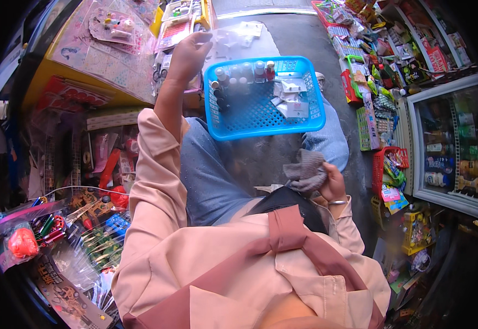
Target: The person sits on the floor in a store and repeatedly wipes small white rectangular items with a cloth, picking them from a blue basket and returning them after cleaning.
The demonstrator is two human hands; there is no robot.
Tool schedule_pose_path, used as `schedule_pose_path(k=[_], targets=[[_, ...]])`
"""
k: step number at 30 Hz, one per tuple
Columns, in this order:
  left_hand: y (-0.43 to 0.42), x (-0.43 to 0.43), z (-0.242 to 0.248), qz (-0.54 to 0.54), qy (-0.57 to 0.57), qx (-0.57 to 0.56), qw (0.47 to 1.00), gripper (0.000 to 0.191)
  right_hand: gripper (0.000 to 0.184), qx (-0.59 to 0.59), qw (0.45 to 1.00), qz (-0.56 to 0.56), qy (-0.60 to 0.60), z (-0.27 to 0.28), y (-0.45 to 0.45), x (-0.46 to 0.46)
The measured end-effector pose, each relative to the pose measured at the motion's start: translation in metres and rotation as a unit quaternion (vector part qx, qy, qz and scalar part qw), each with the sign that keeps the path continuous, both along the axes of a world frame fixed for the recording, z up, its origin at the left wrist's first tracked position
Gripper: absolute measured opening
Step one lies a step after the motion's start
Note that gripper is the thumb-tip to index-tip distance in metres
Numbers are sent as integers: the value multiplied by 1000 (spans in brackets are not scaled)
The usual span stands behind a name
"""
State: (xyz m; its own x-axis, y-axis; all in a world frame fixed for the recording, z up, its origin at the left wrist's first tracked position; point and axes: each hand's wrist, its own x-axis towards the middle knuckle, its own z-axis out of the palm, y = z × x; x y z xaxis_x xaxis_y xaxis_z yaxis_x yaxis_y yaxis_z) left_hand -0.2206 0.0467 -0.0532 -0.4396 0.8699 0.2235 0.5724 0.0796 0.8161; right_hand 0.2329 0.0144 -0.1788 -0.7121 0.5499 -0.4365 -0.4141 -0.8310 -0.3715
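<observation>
My left hand point(189, 55) is raised at the upper left, above and beside the back left corner of a blue plastic basket point(265, 132). Its fingers are bent, and whether they hold something small cannot be told. My right hand point(332, 181) grips a grey knitted cloth point(306, 170) near my right knee. The basket is in front of me, around my knees. Small nail polish bottles point(259, 72), one of them red point(270, 71), stand along its back and left sides. Small white cards or packets point(295, 109) lie in its right part.
A white sheet with small clear packets point(243, 39) lies behind the basket. Shelves of packaged goods point(345, 45) and a glass-door drinks cooler point(448, 144) line the right. On the left are a display table point(78, 45) and bagged toys point(99, 242). A red basket point(380, 164) is at right.
</observation>
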Motion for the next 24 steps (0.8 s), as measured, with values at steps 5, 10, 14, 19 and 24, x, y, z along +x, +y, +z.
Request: schedule_pose_path(k=[5, 10, 14, 19, 24], targets=[[30, -51, -56, 16, 130, -143, 981, 44, 60, -29, 977, 16, 212, -13, 3, 6], [54, -52, -80, 88, 103, -259, 956, 57, 52, -74, 970, 112, 203, -42, 4, -17], [61, -45, -84, 89, 119, -294, 944, 52, 37, 69, 979, 136, -136, -20, 4, -22], [66, -58, -96, 45, 76, -258, 962, 51, 4, 624, 660, 180, -378, 4, 12, -24], [50, -76, -99, 24, -78, -179, 980, 41, 39, 129, 898, 100, -408, 14, 10, 5]])
